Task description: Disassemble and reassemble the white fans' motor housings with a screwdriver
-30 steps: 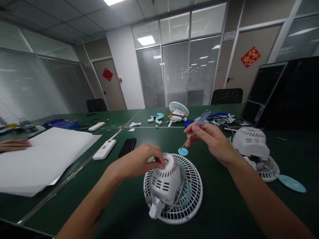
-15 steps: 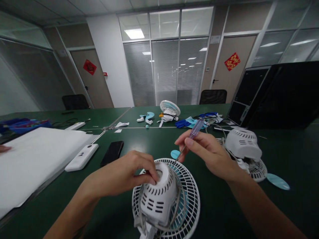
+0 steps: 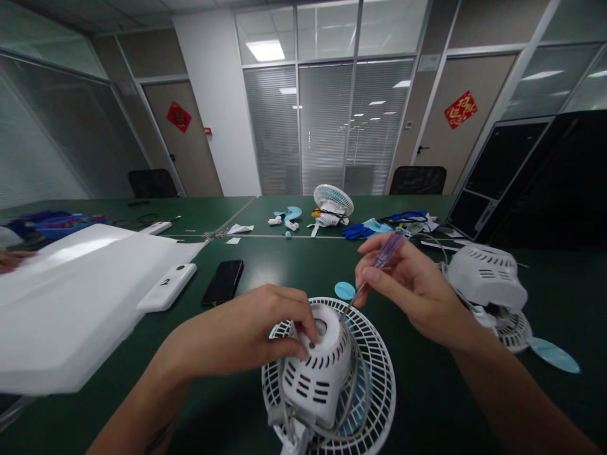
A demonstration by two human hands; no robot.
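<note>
A small white fan (image 3: 310, 379) lies face down before me, its slotted motor housing up and a grey cord looped around it. My left hand (image 3: 279, 322) rests on top of the housing, thumb and fingers curled against it beside a round recess; whether a small part is between the fingertips is hidden. In my right hand (image 3: 412, 284) is a screwdriver (image 3: 387, 249) with a clear purple handle. Its shaft slants down to the housing's far right edge. A light-blue round piece (image 3: 344, 291) lies just beyond the fan guard.
To the right lies another white fan housing (image 3: 488, 275) with a blue blade (image 3: 554, 355). A black phone (image 3: 222, 282) and a white power strip (image 3: 167, 288) are at left, near a white sheet (image 3: 95, 303) and another person's hand (image 3: 14, 260). Farther back stands another fan (image 3: 332, 205).
The view has shifted, so most things appear farther right. My left fingertips have loosened and drawn back slightly from the recess. The white sheet has moved, its near edge lifted.
</note>
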